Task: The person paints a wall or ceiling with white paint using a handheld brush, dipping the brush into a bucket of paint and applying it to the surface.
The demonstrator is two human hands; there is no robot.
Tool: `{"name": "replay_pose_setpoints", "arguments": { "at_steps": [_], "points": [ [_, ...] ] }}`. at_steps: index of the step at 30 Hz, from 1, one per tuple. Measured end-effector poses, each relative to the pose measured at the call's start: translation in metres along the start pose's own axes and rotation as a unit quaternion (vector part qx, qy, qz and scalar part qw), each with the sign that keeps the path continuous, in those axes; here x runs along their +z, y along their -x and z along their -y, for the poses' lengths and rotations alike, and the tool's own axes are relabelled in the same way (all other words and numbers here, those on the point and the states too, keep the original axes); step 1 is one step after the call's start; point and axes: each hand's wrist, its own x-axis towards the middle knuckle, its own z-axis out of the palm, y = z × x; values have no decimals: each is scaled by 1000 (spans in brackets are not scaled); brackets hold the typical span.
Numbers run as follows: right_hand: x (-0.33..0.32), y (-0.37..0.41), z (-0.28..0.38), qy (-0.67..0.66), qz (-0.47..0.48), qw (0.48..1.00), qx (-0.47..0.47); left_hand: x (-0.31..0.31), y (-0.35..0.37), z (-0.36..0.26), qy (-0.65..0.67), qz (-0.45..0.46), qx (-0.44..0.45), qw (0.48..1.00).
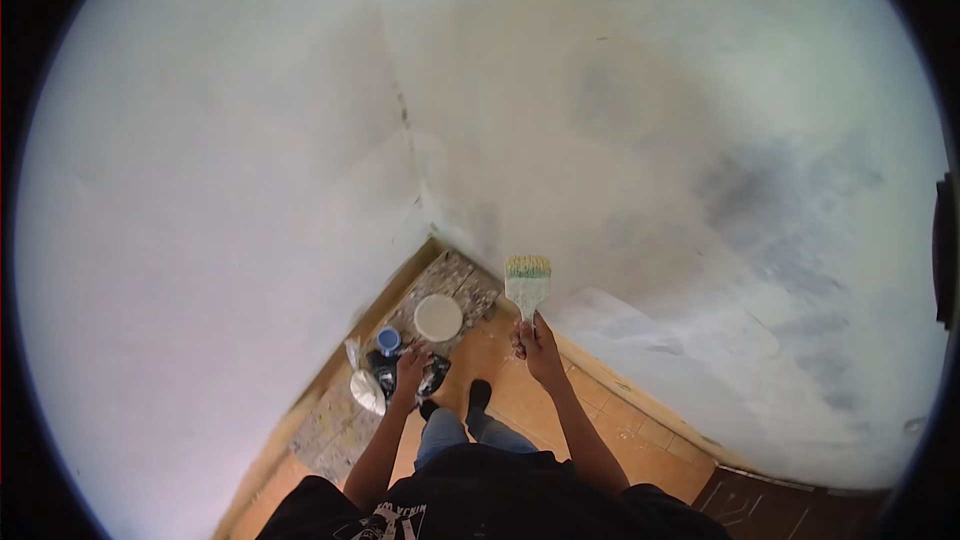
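Observation:
My right hand (537, 348) is closed round the handle of a wide paintbrush (528, 285). The brush stands bristles up in front of the wall, its bristles yellowish and its body smeared with white. Lower and to the left, my left hand (412, 368) is held over a black bag (436, 376), fingers apart, with nothing seen in it. Near that hand are a blue cup (388, 340) and a round whitish lid or bucket top (438, 318). A white bundle (368, 392) lies left of the black bag.
Two patchy white walls (640, 140) meet at a corner ahead. A paint-spattered board or sheet (335, 430) runs along the left wall over the orange tiled floor (600, 405). My feet are on the tiles. A dark brown surface (770, 508) lies at the lower right.

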Motion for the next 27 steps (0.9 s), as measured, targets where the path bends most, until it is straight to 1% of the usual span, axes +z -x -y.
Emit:
{"name": "replay_pose_setpoints", "arguments": {
  "at_steps": [2, 3, 6, 8, 12, 14, 16, 19, 22, 23, 24, 26, 27],
  "points": [
    [-5, 12, 21, -31, -33, 999, -21, 9, -8, -3, -22, 31, 35, 999],
    [-6, 16, 30, -45, -46, 997, -31, 25, 9, -33, -1, 39, 10, 999],
    [-5, 24, 53, -71, -112, 989, -70, 43, 6, -50, -15, 86, 46, 995],
    [-5, 27, 75, -64, -131, 982, -119, 52, 8, -65, -43, 102, 56, 992],
    [-5, 31, 153, -30, -197, 953, -227, 60, 9, -95, -63, 129, 57, 988],
    [-6, 34, 203, -11, -229, 924, -307, 61, 1, -105, -71, 146, 57, 985],
    [-13, 32, 244, -12, -259, 900, -351, 63, -14, -108, -86, 163, 56, 981],
    [-22, 30, 285, 24, -292, 888, -355, 73, -19, -126, -94, 186, 70, 976],
    [-42, 16, 271, 24, -303, 886, -350, 86, -36, -129, -109, 214, 69, 968],
    [-48, 8, 255, -7, -324, 889, -324, 88, -38, -128, -100, 226, 69, 967],
    [-47, 4, 235, 22, -337, 877, -342, 90, -38, -129, -92, 237, 69, 965],
    [-43, 2, 195, 19, -336, 893, -299, 102, -36, -138, -89, 254, 70, 961],
    [-35, 4, 179, 0, -349, 897, -272, 106, -28, -143, -95, 259, 65, 959]
  ]
}}
